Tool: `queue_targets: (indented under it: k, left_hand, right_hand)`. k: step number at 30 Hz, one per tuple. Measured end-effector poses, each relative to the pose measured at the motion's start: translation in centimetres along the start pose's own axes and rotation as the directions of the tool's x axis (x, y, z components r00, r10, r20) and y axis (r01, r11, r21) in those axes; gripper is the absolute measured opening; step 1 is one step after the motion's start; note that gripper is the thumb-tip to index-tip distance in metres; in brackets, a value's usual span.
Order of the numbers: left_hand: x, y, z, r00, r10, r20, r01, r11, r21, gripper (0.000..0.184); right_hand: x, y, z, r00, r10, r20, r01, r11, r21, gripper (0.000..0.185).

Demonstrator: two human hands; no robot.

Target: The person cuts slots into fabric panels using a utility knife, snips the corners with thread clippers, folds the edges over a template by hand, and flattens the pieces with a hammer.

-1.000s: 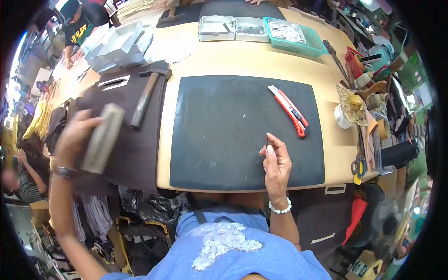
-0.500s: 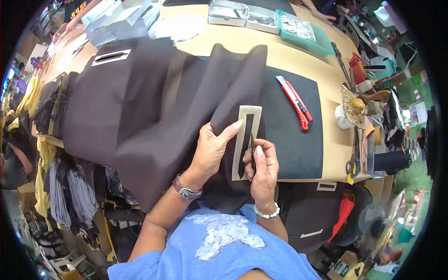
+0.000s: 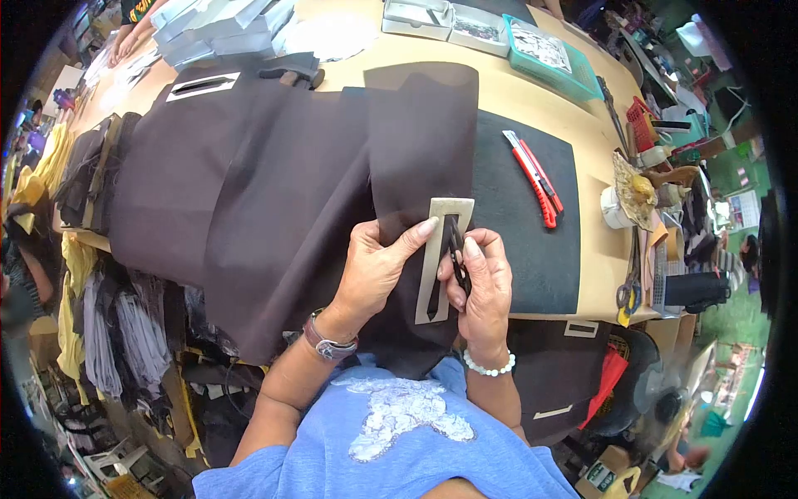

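Note:
Dark brown fabric [image 3: 291, 175] lies over the left part of the black mat [image 3: 532, 274]. On its right edge is a pale rectangular frame [image 3: 430, 283] with a long dark slot. My left hand [image 3: 374, 262] pinches the fabric and the frame's left side, thumb on top. My right hand [image 3: 482, 287] closes round a thin dark tool [image 3: 458, 258], held against the frame's right side; its tip is over the slot. A red box cutter [image 3: 536, 179] rests on the mat to the right. A second pale frame [image 3: 202, 86] shows on the fabric at the far left.
White boxes [image 3: 220, 33] and a teal tray [image 3: 553, 62] stand at the back. A hammer [image 3: 291, 76] is mostly covered by the fabric. At the right are a white pot [image 3: 615, 208] and scissors [image 3: 628, 299]. Another person's hands [image 3: 125, 43] show at the far left.
The fabric with its frame has come from the left onto the mat, under both hands, and now lies flatter. The right hand's tool has moved closer against the slot.

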State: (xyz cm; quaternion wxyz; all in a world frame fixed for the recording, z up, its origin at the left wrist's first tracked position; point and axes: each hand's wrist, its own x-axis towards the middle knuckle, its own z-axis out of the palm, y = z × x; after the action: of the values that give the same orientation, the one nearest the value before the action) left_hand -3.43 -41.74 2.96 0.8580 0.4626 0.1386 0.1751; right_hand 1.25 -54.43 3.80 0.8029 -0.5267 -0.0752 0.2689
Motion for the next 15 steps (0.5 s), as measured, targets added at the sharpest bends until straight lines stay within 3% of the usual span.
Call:
queue_targets:
  k: [11,15]
  left_hand:
    - [-0.6,0.8,-0.3,0.999,0.036,-0.004,-0.035,0.995,0.092,0.016]
    - [0.1,1.3,-0.5,0.999,-0.01,-0.042,0.016,0.987,0.159,0.016]
  right_hand:
    - [0.2,0.8,-0.1,1.0,0.01,0.01,-0.01,1.0,-0.005,0.017]
    - [0.1,1.3,0.5,0.998,-0.053,-0.017,0.05,0.988,-0.147,0.017]
